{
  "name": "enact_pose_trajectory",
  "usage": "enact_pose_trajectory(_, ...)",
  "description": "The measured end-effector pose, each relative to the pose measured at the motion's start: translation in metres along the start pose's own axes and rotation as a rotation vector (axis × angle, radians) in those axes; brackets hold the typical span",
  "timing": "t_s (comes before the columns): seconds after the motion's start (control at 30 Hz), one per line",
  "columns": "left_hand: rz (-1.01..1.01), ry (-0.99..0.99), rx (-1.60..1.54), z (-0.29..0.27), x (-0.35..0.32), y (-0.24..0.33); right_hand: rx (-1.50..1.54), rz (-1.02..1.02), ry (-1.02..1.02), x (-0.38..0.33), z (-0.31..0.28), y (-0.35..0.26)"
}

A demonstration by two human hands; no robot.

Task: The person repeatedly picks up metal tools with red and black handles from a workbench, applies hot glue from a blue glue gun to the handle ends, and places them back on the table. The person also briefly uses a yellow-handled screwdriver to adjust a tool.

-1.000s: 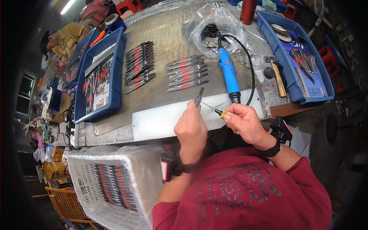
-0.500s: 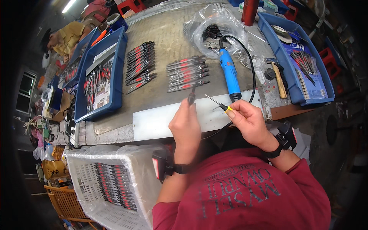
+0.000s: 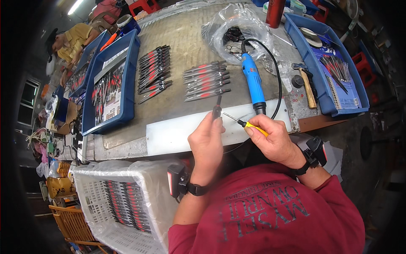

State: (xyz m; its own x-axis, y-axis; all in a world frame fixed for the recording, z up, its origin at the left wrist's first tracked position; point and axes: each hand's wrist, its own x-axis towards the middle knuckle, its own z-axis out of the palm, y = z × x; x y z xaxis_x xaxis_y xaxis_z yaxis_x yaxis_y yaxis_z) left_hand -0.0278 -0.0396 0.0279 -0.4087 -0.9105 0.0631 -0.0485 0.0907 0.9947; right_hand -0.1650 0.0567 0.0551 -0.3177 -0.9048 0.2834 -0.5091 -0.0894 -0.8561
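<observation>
My left hand is closed on a slim dark pen-like tool, held upright over the front edge of the bench. In my right hand is a screwdriver with a yellow and black handle. Its thin metal shaft points left, the tip close beside the dark tool; whether they touch I cannot tell. Just beyond my hands, a row of grey and red pen-like tools lies on the bench, with a second stack further left. A blue electric screwdriver with a black cable lies behind my right hand.
Under my hands is a white board. Blue trays holding similar tools flank the bench. A plastic bag of black parts and a hammer lie beyond. A lined white crate stands lower left. Another person sits far left.
The screwdriver's yellow handle now shows more, and my right fingers have shifted along it. My left hand has moved slightly right with the dark tool, closer to the screwdriver tip.
</observation>
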Motion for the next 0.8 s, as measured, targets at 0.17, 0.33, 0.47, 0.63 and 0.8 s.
enact_pose_trajectory(0.17,0.012,-0.006,-0.001,0.001,-0.001,-0.001,-0.006,0.011,-0.004,-0.002,-0.001,0.001)
enact_pose_trajectory(0.33,0.143,0.006,0.174,0.000,0.000,-0.002,-0.053,-0.120,0.042,0.000,0.002,0.005)
enact_pose_trajectory(0.47,0.409,0.084,0.380,0.003,0.001,-0.004,-0.056,-0.105,0.008,-0.002,0.002,0.005)
enact_pose_trajectory(0.63,0.548,0.126,0.490,0.005,0.003,-0.004,0.267,0.213,-0.096,0.001,-0.001,0.009)
enact_pose_trajectory(0.8,0.567,0.129,0.544,0.005,0.004,-0.004,-0.074,-0.141,0.008,0.000,0.005,0.011)
